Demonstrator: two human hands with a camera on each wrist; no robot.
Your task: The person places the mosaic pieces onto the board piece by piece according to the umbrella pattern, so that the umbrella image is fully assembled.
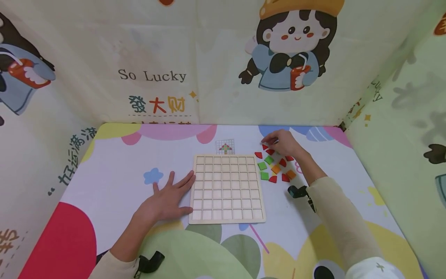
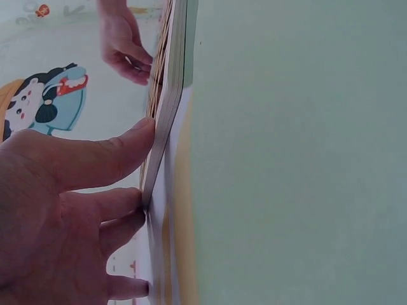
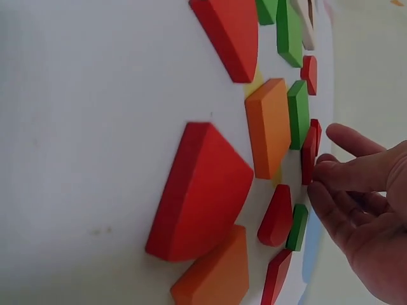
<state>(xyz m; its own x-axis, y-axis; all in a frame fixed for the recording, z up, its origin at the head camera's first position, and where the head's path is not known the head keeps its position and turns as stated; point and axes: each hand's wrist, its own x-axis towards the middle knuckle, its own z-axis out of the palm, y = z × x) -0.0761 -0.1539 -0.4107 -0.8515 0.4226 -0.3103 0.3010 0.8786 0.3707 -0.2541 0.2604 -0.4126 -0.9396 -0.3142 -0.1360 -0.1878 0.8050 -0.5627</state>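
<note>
A square wooden grid board (image 1: 227, 189) lies on the table in front of me, its small square compartments bare. My left hand (image 1: 170, 199) rests at the board's left edge with fingers spread; in the left wrist view, thumb and fingertips touch the board's side. Beyond the board's far right corner, my right hand (image 1: 283, 143) reaches over loose coloured pieces. In the right wrist view, its thumb and fingers are slightly parted, fingertips right at a red curved-edge piece (image 3: 308, 155) on the table. Nothing shows lifted between them.
Several red, green and orange pieces lie right of the board, among them an orange square (image 1: 290, 174) and a green one (image 1: 265, 176). A small printed grid with a coloured figure (image 1: 225, 147) is behind the board. Patterned cloth walls enclose the table.
</note>
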